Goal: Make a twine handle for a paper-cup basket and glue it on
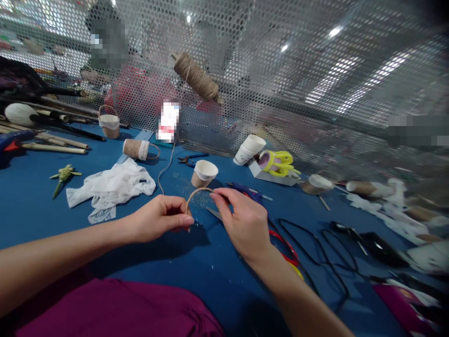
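Between my two hands a short twine-wrapped handle (pixel 198 190) bends in an arch. My left hand (pixel 167 214) pinches its left end, and my right hand (pixel 243 217) pinches the other end. Just beyond them stands a paper cup (pixel 204 173) wrapped in brown twine, with a pale band near its rim. Scissors (pixel 286 248) with red and yellow handles lie partly under my right hand and forearm. A thin cord (pixel 167 169) runs over the table to near my left hand.
White lace (pixel 117 185) lies at left, near two small twine-wrapped baskets (pixel 110 125). Pliers (pixel 192 159), stacked paper cups (pixel 249 149) and a yellow ribbon bundle (pixel 278 162) sit farther back. A twine spool (pixel 196 77) hangs on the mesh panel. Black cable (pixel 315 243) loops at right.
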Tool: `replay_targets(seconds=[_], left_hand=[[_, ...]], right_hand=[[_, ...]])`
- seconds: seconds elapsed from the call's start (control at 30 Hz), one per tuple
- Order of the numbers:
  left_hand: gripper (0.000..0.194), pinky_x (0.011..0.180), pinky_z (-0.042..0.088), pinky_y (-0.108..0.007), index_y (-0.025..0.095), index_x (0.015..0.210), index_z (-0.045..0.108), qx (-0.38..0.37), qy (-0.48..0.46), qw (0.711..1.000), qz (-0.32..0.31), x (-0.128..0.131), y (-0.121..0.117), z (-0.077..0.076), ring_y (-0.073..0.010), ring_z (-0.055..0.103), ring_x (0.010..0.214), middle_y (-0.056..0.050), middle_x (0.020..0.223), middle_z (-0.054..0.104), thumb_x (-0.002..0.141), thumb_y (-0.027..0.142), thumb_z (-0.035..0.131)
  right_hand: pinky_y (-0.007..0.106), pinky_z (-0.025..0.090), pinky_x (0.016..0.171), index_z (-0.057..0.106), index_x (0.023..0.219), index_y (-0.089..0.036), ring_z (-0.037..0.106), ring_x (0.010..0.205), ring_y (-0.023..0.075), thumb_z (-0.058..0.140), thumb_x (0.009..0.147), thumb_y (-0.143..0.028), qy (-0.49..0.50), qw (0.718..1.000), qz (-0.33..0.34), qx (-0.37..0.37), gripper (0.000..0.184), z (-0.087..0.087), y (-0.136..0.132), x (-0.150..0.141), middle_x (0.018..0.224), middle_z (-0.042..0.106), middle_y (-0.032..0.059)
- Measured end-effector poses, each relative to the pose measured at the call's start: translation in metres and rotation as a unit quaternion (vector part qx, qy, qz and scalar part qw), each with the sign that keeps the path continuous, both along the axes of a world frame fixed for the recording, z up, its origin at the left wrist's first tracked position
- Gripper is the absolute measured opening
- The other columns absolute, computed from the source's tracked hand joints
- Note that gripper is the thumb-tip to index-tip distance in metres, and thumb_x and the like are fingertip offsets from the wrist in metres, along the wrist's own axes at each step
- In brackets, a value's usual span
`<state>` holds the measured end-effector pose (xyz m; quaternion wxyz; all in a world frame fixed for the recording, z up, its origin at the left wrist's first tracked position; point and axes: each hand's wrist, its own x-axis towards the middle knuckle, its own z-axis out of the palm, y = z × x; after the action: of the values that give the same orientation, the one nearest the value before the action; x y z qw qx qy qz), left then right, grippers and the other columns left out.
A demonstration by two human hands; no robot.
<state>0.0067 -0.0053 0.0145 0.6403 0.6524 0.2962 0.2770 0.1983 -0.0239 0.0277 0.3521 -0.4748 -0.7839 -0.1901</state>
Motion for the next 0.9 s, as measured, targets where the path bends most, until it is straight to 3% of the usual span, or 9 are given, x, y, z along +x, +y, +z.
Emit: replay_targets(seconds=[0.13, 0.37, 0.5, 0.67, 0.77, 0.9], left_hand=[[0.018, 0.055, 0.034, -0.022, 0.015, 0.064, 0.053, 0.008, -0.014, 1.0, 0.01, 0.002, -0.001, -0.001, -0.0081, 0.044, 0.055, 0.003, 0.059, 0.054, 0.075, 0.027, 0.058], [0.016, 0.056, 0.035, -0.023, 0.014, 0.064, 0.052, 0.0, -0.048, 0.999, 0.015, 0.008, -0.008, -0.006, -0.0079, 0.043, 0.055, 0.003, 0.059, 0.052, 0.076, 0.025, 0.057], [0.011, 0.056, 0.036, -0.022, 0.014, 0.071, 0.055, -0.008, -0.019, 1.0, -0.007, 0.002, -0.002, 0.001, -0.0079, 0.045, 0.056, 0.003, 0.061, 0.054, 0.075, 0.023, 0.059], [0.017, 0.061, 0.038, -0.022, 0.015, 0.083, 0.059, -0.021, 0.014, 0.995, -0.098, -0.015, 0.015, 0.017, -0.0091, 0.05, 0.064, 0.003, 0.069, 0.058, 0.069, 0.021, 0.067], [0.014, 0.058, 0.037, -0.021, 0.014, 0.084, 0.062, -0.054, -0.006, 0.994, -0.09, -0.02, 0.019, 0.019, -0.0072, 0.048, 0.06, 0.002, 0.071, 0.059, 0.076, 0.026, 0.062], [0.014, 0.055, 0.036, -0.021, 0.013, 0.071, 0.061, -0.102, -0.042, 0.992, -0.061, -0.016, 0.016, 0.015, -0.0065, 0.047, 0.055, 0.003, 0.064, 0.057, 0.071, 0.026, 0.066]], right_hand=[[0.024, 0.044, 0.054, 0.064, 0.077, -0.016, 0.062, 0.053, 0.0138, 0.048, 0.088, -0.026, 0.005, 0.999, -0.033, -0.024, 0.022, -0.007, -0.005, -0.004, 0.059, 0.068, 0.0036], [0.022, 0.04, 0.049, 0.063, 0.076, -0.017, 0.06, 0.047, 0.0122, 0.047, 0.088, -0.027, 0.066, 0.996, -0.037, -0.043, 0.023, -0.012, -0.012, -0.013, 0.055, 0.066, 0.002], [0.022, 0.042, 0.05, 0.063, 0.078, -0.015, 0.062, 0.05, 0.013, 0.049, 0.087, -0.025, 0.05, 0.998, -0.026, -0.03, 0.02, -0.006, -0.009, -0.01, 0.058, 0.068, 0.0031], [0.024, 0.046, 0.057, 0.064, 0.082, -0.015, 0.065, 0.06, 0.0145, 0.051, 0.087, -0.021, 0.013, 1.0, 0.009, -0.001, 0.015, -0.001, -0.005, -0.006, 0.071, 0.071, 0.0045], [0.025, 0.048, 0.062, 0.063, 0.083, -0.014, 0.066, 0.068, 0.0159, 0.051, 0.086, -0.019, 0.029, 0.999, 0.04, -0.014, 0.013, -0.001, -0.005, -0.007, 0.076, 0.071, 0.0063], [0.028, 0.05, 0.065, 0.062, 0.081, -0.015, 0.064, 0.071, 0.0162, 0.052, 0.085, -0.017, 0.046, 0.996, 0.062, -0.034, 0.011, -0.002, -0.008, -0.011, 0.077, 0.069, 0.0067]])
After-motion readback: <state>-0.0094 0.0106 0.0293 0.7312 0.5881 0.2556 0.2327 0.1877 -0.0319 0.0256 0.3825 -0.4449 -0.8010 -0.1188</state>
